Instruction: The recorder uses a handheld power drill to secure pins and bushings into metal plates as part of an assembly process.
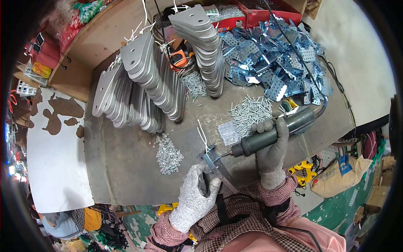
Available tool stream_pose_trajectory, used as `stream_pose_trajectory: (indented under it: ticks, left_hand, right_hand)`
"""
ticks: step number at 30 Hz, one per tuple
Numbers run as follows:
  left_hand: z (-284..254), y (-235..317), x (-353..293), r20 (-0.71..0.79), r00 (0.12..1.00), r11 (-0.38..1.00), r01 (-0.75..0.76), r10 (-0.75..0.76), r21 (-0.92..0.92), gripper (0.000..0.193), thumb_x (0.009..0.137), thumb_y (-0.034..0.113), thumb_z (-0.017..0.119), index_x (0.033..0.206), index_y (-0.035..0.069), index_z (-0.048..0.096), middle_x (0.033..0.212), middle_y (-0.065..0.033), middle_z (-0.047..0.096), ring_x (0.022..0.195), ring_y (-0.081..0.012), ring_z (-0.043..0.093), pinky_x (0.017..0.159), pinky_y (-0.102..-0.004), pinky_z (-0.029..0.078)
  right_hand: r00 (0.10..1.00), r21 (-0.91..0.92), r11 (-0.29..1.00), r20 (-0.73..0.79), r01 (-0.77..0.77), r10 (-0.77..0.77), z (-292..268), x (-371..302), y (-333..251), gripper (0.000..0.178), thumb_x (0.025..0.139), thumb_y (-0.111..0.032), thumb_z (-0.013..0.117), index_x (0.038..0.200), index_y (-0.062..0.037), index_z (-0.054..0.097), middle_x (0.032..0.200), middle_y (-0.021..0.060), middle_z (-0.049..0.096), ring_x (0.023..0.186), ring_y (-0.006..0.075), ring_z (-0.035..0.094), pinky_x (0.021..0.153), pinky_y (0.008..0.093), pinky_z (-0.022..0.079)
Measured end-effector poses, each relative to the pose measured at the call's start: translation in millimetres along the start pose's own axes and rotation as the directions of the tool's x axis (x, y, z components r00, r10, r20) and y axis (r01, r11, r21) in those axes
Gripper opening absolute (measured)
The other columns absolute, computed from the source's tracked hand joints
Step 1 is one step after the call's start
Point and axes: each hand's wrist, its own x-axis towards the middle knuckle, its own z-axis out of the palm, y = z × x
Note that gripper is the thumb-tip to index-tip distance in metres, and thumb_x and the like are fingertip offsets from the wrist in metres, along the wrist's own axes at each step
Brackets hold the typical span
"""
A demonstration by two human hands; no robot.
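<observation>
My right hand (270, 161), in a grey glove, is wrapped round a dark green corded electric screwdriver (257, 141). The tool lies nearly level, its bit pointing left. At the bit's tip is a metal plate (221, 169) with a small bluish bracket at its upper end and a white tie looped through it. My gloved left hand (195, 198) grips this plate at its side, thumb and fingers closed; part of the grip is hidden. Left of the plate lies a heap of small nuts (169, 155). Beyond the screwdriver is a pile of screws (251, 113), beside a clear plastic piece (228, 133).
Tall leaning stacks of grey metal plates (145, 71) stand at the back left. Bluish perforated brackets (273, 54) are heaped at the back right. More screws (194, 85) lie between the stacks. Red bins (273, 17) line the back, and a black cable (289, 42) hangs down to the screwdriver.
</observation>
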Motion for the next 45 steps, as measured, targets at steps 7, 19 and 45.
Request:
stream_pose_trajectory:
  ticks: [7, 19, 45]
  left_hand:
    - [-4.0, -31.4, -0.1, -0.034, 0.832, 0.828, -0.554, 0.553, -0.089, 0.050, 0.085, 0.012, 0.068, 0.131, 0.002, 0.051, 0.114, -0.0178, 0.063, 0.107, -0.0335, 0.064, 0.098, -0.0464, 0.047]
    - [13.2, -21.7, 6.5, -0.350, 0.839, 0.850, -0.496, 0.417, -0.176, 0.053, 0.081, 0.019, 0.081, 0.126, 0.004, 0.059, 0.131, -0.0218, 0.059, 0.118, -0.0385, 0.057, 0.101, -0.0457, 0.047]
    - [-14.9, -49.4, 17.7, -0.440, 0.874, 0.978, -0.205, 0.206, 0.050, 0.055, 0.066, 0.013, 0.086, 0.117, 0.006, 0.065, 0.119, -0.0122, 0.059, 0.118, -0.0313, 0.054, 0.105, -0.0456, 0.041]
  right_hand:
    - [0.987, 0.355, 0.932, 0.158, -0.077, 0.022, 7.7, 3.8, -12.9, 0.030, 0.098, -0.031, 0.062, 0.120, -0.0119, 0.051, 0.079, -0.0016, 0.049, 0.077, 0.0114, 0.052, 0.087, 0.0378, 0.050]
    - [0.964, 0.438, 0.860, 0.161, -0.261, 0.210, -2.2, 0.3, -0.2, 0.028, 0.098, -0.029, 0.064, 0.120, -0.0134, 0.056, 0.079, -0.0027, 0.049, 0.077, 0.0113, 0.054, 0.090, 0.0371, 0.049]
    - [0.973, 0.381, 0.896, 0.119, -0.228, 0.197, -7.7, 3.3, -1.1, 0.031, 0.097, -0.030, 0.065, 0.120, -0.0110, 0.055, 0.077, -0.0038, 0.051, 0.074, 0.0101, 0.054, 0.088, 0.0383, 0.050]
